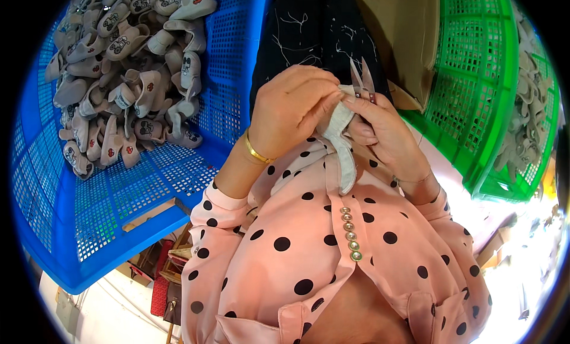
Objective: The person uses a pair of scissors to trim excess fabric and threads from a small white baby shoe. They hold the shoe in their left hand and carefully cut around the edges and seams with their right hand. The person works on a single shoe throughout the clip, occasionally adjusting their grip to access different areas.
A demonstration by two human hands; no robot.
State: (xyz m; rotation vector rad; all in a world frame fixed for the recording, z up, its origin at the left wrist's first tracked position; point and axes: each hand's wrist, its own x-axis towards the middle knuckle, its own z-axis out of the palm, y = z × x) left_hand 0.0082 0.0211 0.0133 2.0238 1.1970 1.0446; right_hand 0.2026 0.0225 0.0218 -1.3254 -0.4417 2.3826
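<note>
My left hand (297, 106), with a gold bracelet at its wrist, pinches the upper end of a pale grey fabric shoe upper (341, 119) in front of my chest. The lower strip of that piece hangs down over my polka-dot shirt. Close beside it, my right hand (385, 129) is closed around a small pair of scissors (363, 82), whose blades point away from me and stand slightly apart. The right thumb also lies against the edge of the fabric. Both hands nearly meet there, and the fingers partly hide the upper's top end.
A blue plastic basket (231, 65) at the left holds a heap of similar grey shoe pieces (127, 94) with small printed pictures. To the right stand green baskets (469, 88), with more grey pieces behind the mesh. A cardboard box (398, 35) lies beyond my dark, thread-strewn lap (297, 35).
</note>
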